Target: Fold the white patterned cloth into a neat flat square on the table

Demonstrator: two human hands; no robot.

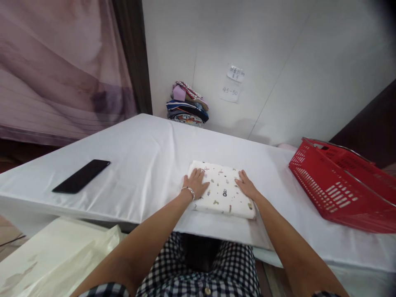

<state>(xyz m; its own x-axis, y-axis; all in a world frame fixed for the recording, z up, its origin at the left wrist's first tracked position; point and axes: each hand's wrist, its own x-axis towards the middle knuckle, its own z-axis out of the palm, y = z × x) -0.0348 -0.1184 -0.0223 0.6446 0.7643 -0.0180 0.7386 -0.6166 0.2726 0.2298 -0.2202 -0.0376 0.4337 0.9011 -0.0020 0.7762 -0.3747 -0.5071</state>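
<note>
— How much room at the near edge?
— Little: the folded printed cloth lies at lower centre, close to the front edge of the white-covered bench. Bare cover lies around it on the other sides.
— The hands?
— Left hand and right hand lie flat on it, each grip released, fingers spread.
— What's around?
— A black phone at left, a red basket at right, a stack of folded clothes at the far wall.
— The cloth itself?
— Cream, small coloured figures, a neat rectangle.
</note>
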